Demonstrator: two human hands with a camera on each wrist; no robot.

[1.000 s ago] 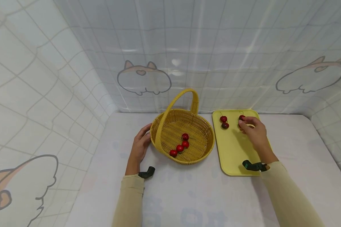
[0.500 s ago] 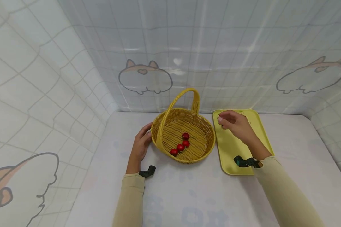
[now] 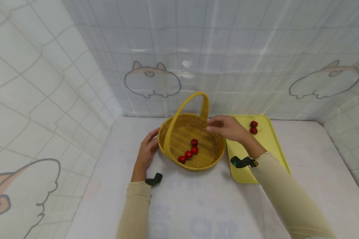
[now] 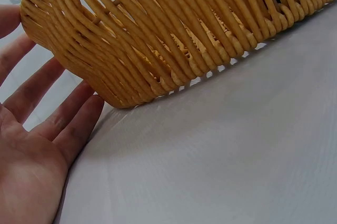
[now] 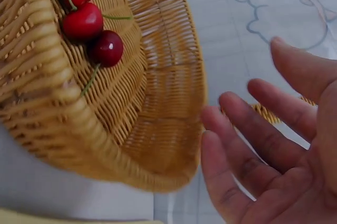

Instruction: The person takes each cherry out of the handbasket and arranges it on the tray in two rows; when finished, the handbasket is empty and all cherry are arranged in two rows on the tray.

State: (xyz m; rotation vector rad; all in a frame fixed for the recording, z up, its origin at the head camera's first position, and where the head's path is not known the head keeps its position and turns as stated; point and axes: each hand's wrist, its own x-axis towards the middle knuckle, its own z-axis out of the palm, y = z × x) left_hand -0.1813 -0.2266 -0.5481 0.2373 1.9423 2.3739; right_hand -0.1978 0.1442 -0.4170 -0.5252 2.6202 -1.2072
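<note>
A round yellow wicker basket (image 3: 203, 168) with a tall arched handle holds several red cherries (image 3: 188, 154), lined up slantwise on its floor. Against its left side rests my left hand (image 3: 148, 151); in the left wrist view the straight fingers (image 4: 39, 84) touch the woven wall (image 4: 158, 39). My right hand (image 3: 227, 127) hovers at the basket's right back rim, fingers pointing left. The right wrist view shows its fingers spread and slightly bent, with nothing between them. Two cherries (image 3: 253, 127) with stems lie on the yellow tray (image 3: 269, 142), right of that hand.
The tray stands close to the basket's right side, partly covered by my right forearm. Behind both rises a wall of white gridded cloth (image 3: 245, 83) with cartoon animal prints. A white cloth (image 3: 179, 205) covers the table.
My right hand has moved left from the cherries at the tray's right, across the tray to the basket's rim. It now covers where two other cherries lay. My left hand stays put.
</note>
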